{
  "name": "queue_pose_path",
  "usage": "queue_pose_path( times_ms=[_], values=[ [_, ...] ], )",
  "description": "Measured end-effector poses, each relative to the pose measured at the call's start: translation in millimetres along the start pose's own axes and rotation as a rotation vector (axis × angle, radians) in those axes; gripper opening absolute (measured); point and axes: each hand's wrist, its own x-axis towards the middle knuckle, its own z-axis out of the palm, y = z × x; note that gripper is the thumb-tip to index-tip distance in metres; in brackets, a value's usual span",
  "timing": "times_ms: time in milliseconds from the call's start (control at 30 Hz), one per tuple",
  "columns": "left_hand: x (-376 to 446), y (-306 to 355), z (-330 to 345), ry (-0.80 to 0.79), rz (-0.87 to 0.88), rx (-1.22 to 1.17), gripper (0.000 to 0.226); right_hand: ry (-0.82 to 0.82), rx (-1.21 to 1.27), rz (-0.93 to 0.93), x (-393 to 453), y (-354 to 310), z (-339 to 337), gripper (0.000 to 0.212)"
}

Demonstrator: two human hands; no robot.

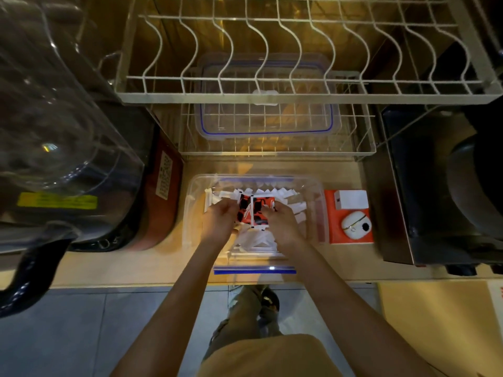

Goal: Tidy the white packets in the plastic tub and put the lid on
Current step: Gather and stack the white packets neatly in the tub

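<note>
A clear plastic tub (pixel 192 213) with blue clips stands on the wooden counter, filled with several white packets (pixel 272 193). Both hands are inside it. My left hand (pixel 219 223) and my right hand (pixel 281 225) each grip a side of a small bunch of packets with red and black print (pixel 254 208), held upright over the loose white ones. The clear lid (pixel 265 123) with a blue seal lies on the lower wire shelf behind the tub, partly hidden by the rack above it.
A white wire dish rack (pixel 272 85) hangs above the counter's back. Right of the tub, an orange box (pixel 349 235) carries a white box and a white earbud case. A dark appliance (pixel 435 186) stands at right, a glass-lidded cooker (pixel 68 159) at left.
</note>
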Motion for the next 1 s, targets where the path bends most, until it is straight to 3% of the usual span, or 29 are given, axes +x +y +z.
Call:
queue_pose_path(
  times_ms=[167, 367, 500, 667, 867, 1000],
  values=[
    [-3.4, 6.6, 3.2, -0.118, 0.008, -0.032, 0.043, 0.036, -0.118, -0.137, -1.2, 0.7, 9.4, 0.023],
    [-9.5, 9.6, 5.2, -0.159, 0.135, -0.037, 0.038, 0.080, -0.299, -0.310, -8.0, -0.9, -7.1, 0.022],
    [-11.9, 7.2, 9.8, -0.144, 0.249, -0.032, 0.029, 0.034, -0.263, -0.305, -13.3, 5.1, -21.1, 0.034],
    [-12.2, 0.7, 14.5, -0.086, 0.284, -0.037, 0.022, 0.105, -0.413, -0.516, -13.5, 23.6, -22.7, 0.022],
    [-10.5, -3.7, 16.0, 0.000, 0.354, 0.183, 0.028, 0.121, -0.499, -0.498, -10.5, 27.5, -19.3, 0.025],
    [-10.8, 0.5, 17.3, -0.047, 0.323, 0.163, 0.023, 0.151, -0.526, -0.499, -10.5, 27.1, -16.7, 0.024]
  ],
)
